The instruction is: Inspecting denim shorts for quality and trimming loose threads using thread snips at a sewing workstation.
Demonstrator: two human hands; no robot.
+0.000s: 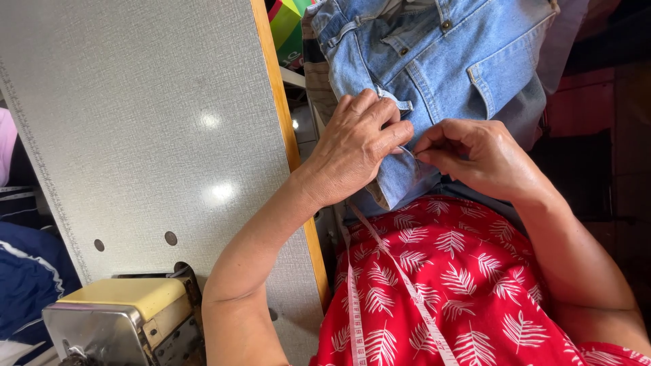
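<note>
Denim garment (434,47) extends toward twelve o'clock from both hands — left hand (356,152) fingers clamped on its edge, right hand (478,156) fingertips pinched together at three o'clock, touching.

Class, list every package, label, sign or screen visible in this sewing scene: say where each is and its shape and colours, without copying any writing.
Box or package: top centre, past the table's wooden edge, beside the denim garment; angular, with green, yellow and red panels, mostly hidden.
No labels, signs or screens can be made out.
</note>
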